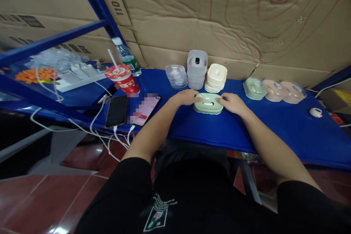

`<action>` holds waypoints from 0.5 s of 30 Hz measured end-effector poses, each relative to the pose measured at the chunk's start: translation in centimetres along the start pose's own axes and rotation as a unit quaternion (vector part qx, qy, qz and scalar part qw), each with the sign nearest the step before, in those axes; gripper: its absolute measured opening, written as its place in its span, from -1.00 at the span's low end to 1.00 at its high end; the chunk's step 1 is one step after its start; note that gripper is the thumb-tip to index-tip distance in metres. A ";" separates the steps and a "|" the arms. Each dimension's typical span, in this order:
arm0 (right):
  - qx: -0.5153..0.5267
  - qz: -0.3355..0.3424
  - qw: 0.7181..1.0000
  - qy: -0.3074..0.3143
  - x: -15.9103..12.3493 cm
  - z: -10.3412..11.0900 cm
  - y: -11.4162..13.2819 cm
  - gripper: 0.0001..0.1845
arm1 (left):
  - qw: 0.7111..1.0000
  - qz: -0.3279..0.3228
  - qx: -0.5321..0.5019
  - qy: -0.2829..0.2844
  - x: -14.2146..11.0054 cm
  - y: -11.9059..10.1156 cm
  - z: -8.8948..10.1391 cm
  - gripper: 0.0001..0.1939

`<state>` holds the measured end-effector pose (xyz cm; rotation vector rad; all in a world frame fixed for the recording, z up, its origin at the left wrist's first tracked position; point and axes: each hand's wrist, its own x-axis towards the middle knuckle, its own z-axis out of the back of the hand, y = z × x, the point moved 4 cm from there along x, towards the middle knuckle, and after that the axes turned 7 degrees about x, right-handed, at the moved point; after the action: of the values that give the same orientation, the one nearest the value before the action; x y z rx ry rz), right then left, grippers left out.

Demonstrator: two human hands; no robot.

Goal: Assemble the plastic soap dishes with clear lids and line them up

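A pale green oval lid [208, 107] with a slot in its middle lies on the blue table in front of me. My left hand [188, 97] grips its left end, thumb on top. At the right end my right hand [231, 103] holds it the same way. Whether more pieces sit under the lid I cannot tell. Just behind stand a stack of cream lids [216, 76], a taller stack of translucent grey boxes [196, 69] and a stack of clear covers [176, 76].
To the right stand a green box [255, 88] and two pink boxes [274, 90], near a small white object [316, 112]. On the left are a red cup [124, 80] with a straw, a water bottle [126, 56], two phones [117, 111] with cables, and a blue frame [52, 38].
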<state>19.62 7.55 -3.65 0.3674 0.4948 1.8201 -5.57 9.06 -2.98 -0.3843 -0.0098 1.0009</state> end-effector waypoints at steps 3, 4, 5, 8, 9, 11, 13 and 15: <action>0.001 -0.014 1.000 0.013 0.0 -0.1 -0.2 -0.54 | 1.000 0.003 0.011 -0.012 0.2 -0.1 -0.2 -0.48; 0.005 -0.021 1.000 0.013 0.0 -0.1 -0.3 -0.55 | 1.000 0.006 0.015 -0.016 0.2 -0.2 -0.2 -0.48; 0.011 -0.027 0.999 0.012 0.1 -0.1 -0.3 -0.55 | 1.000 0.011 0.019 -0.020 0.1 -0.2 -0.2 -0.48; 0.027 -0.032 0.999 0.015 0.1 -0.3 -0.3 -0.50 | 0.997 0.029 0.033 -0.063 -0.3 -0.6 0.4 -0.50; 0.027 -0.029 0.999 0.017 0.1 -0.3 -0.3 -0.48 | 0.994 0.031 0.033 -0.097 -0.5 -0.8 0.9 -0.53; 0.020 -0.020 0.999 0.016 0.0 -0.3 -0.2 -0.46 | 0.978 0.034 0.024 -0.203 -1.3 -0.9 2.4 -0.63; 0.009 -0.010 1.000 0.012 -0.1 -0.3 -0.2 -0.43 | 0.940 0.061 0.016 -0.336 -2.5 -0.4 4.0 -0.66; 0.001 0.002 1.000 0.013 -0.2 -0.2 0.0 -0.40 | 0.891 0.113 0.020 -0.440 -3.7 0.7 5.2 -0.66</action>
<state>19.60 7.35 -3.87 0.3471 0.5140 1.8296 -9.17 7.97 2.30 0.1408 -0.7795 1.3342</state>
